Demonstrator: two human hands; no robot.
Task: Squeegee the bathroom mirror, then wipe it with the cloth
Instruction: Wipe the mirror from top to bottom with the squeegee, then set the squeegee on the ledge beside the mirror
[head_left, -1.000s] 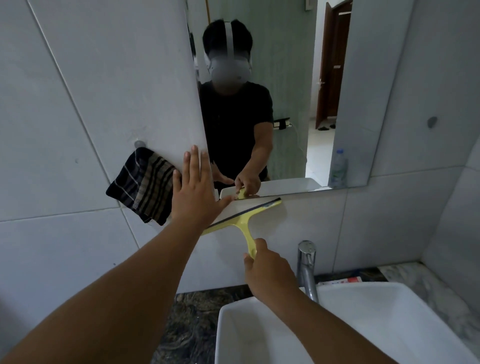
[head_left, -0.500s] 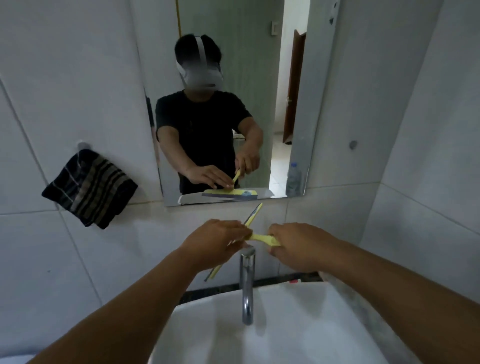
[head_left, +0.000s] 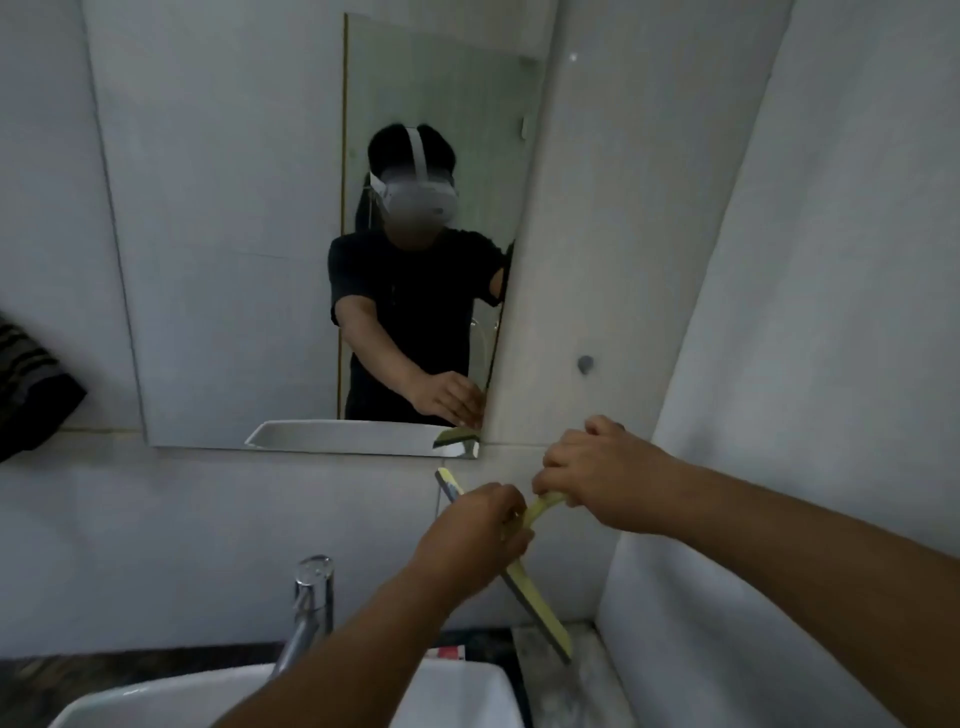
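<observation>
The yellow squeegee (head_left: 537, 608) hangs in front of the tiled wall, below the mirror's (head_left: 234, 234) lower right corner, blade running steeply from upper left to lower right. My left hand (head_left: 475, 535) is closed around the middle of the blade bar. My right hand (head_left: 597, 475) grips the yellow handle end. The dark striped cloth (head_left: 31, 384) hangs on the wall at the far left edge, partly cut off by the frame. The squeegee does not touch the mirror.
A white basin (head_left: 457, 691) sits below my arms with a chrome tap (head_left: 311, 603) at its back. A side wall (head_left: 805, 364) closes in on the right. A dark stone counter (head_left: 104, 670) runs behind the basin. A small wall hook (head_left: 585, 364) sits right of the mirror.
My left hand left the mirror and took hold of the squeegee blade. Both hands and the squeegee came off the glass and shifted right of the tap; my view swung right.
</observation>
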